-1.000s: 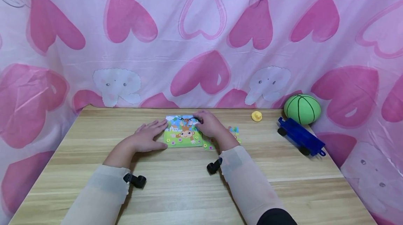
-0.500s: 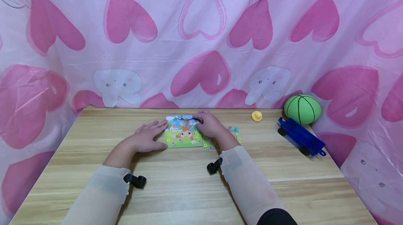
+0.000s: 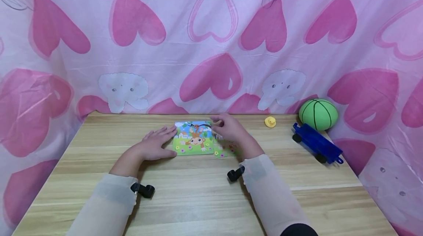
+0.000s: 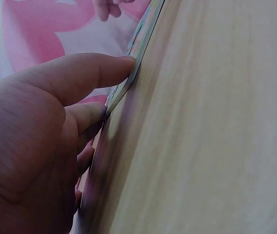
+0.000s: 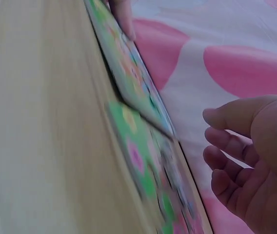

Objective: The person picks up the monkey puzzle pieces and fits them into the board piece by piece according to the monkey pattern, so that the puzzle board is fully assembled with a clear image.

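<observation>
Your left hand (image 3: pixel 153 146) is spread wide, its thumb and index finger touching the left edge of the monkey puzzle (image 3: pixel 194 138). That puzzle lies flat on the far middle part of the table (image 3: pixel 185 199). Your right hand (image 3: pixel 232 131) holds nothing, its fingers loosely bent, near the puzzle's far right corner; the right wrist view shows it apart from the puzzle. Just right of the puzzle, partly hidden beneath your right hand, lies a second puzzle (image 3: pixel 221 150). Farther right are a yellow duck (image 3: pixel 270 122), a green ball (image 3: pixel 318 114) and a blue toy cart (image 3: pixel 317 143).
</observation>
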Demonstrator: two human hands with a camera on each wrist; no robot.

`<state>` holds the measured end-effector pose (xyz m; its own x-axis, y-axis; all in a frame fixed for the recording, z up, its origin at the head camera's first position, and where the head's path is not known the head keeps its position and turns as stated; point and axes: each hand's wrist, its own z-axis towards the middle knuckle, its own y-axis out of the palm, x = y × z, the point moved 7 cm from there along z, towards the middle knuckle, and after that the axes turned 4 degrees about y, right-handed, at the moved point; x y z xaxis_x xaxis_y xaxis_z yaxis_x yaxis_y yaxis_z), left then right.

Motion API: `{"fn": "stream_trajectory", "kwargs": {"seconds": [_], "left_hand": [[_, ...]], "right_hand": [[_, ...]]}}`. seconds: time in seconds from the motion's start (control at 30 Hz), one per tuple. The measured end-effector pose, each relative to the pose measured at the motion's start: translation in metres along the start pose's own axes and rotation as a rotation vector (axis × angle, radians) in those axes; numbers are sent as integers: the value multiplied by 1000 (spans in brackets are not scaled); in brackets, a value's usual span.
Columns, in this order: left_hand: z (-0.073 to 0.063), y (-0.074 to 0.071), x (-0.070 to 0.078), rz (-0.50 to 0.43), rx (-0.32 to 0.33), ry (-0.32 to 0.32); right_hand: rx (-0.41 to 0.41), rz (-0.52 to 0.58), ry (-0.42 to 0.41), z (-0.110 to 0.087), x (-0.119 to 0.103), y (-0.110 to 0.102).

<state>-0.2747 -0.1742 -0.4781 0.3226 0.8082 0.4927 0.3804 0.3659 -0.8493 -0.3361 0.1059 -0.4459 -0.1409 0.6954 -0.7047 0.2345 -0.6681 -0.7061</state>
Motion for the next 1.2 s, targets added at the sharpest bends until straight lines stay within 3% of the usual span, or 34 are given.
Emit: {"fn": "stream_trajectory", "kwargs": {"seconds": [0.3,0.67,1.2], "left_hand": [[0,2,-1,8,-1,3],[0,4,-2,-1,1,-4],[0,0,0,4,10,4]], "right_hand": [[-5,-16,65,-19,28,-17],[-108,-16,135,-21,42,-6],[-112,-80,84,-18,37,-2]]}}
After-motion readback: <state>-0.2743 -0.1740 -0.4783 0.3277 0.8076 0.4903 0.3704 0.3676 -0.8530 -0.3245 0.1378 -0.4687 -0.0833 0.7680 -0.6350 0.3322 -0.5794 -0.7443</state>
